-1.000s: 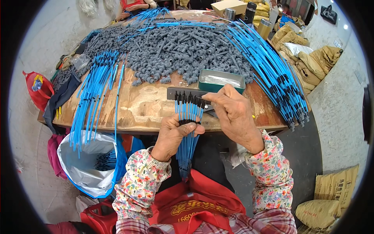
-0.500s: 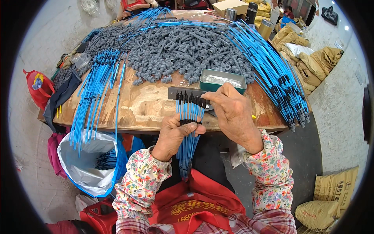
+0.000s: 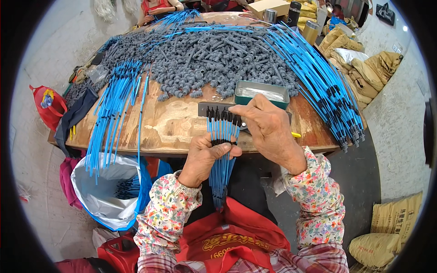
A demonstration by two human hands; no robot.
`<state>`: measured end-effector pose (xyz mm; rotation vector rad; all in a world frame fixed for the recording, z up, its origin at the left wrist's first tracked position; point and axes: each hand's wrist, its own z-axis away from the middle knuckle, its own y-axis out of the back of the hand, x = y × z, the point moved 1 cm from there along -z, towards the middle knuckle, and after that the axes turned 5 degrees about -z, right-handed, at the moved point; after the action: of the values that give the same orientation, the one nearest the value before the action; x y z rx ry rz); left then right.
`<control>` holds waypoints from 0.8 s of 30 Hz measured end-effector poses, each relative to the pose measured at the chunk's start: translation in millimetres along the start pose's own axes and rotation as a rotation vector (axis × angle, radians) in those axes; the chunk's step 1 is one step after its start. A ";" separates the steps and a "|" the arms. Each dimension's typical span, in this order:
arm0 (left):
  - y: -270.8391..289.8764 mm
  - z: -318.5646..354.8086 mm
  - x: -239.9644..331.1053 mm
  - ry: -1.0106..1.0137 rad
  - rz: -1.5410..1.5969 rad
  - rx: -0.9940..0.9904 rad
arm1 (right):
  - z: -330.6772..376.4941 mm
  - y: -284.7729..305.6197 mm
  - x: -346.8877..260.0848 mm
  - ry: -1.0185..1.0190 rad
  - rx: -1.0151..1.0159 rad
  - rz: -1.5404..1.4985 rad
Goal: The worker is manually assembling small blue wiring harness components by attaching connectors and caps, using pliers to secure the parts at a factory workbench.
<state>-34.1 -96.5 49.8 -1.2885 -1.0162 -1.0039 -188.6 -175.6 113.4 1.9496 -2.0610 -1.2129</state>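
My left hand (image 3: pixel 203 158) is closed round a fanned bundle of thin blue rods (image 3: pixel 221 170), thumb on top across their black bands. The black tips (image 3: pixel 223 115) of the rods point away from me, side by side, over a grey metal bar (image 3: pixel 203 109) at the table's near edge. At the right end of these tips, my right hand (image 3: pixel 274 132) is closed, thumb and index finger pinched together. Whatever is between those fingertips is too small to make out. Just beyond that hand lies an open green tin (image 3: pixel 287 101) with thin whitish pins (image 3: pixel 261 93) inside.
Grey plastic fittings (image 3: pixel 218 57) cover the middle of the wooden table (image 3: pixel 166 123). Blue rods lie in piles at left (image 3: pixel 114 109) and right (image 3: pixel 318 86). A white-lined blue bag (image 3: pixel 93 195) hangs open below the left edge. Across the table sits another person (image 3: pixel 159 7).
My right fingertips have shifted slightly left and away from me along the black tips. My left hand keeps its hold on the bundle. The whole view has shifted a little.
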 end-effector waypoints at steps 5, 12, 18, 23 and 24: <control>1.5 -0.2 -0.7 -0.016 -0.020 -0.011 | -5.3 3.4 -2.0 0.035 -0.027 0.015; 1.7 -0.4 0.1 0.056 0.051 -0.003 | -3.3 0.5 7.6 -0.021 -0.083 -0.170; 4.3 1.1 1.8 0.061 0.062 -0.023 | -6.2 0.3 9.7 0.016 -0.100 -0.172; 6.4 0.0 1.5 0.053 0.046 -0.047 | -11.0 1.9 8.3 0.007 -0.114 -0.181; 6.1 -0.1 2.6 0.064 0.041 -0.046 | -11.8 2.3 8.9 0.005 -0.119 -0.204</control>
<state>-27.5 -96.5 50.6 -1.3014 -0.9191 -1.0356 -185.9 -189.3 118.8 2.1449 -1.7777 -1.3314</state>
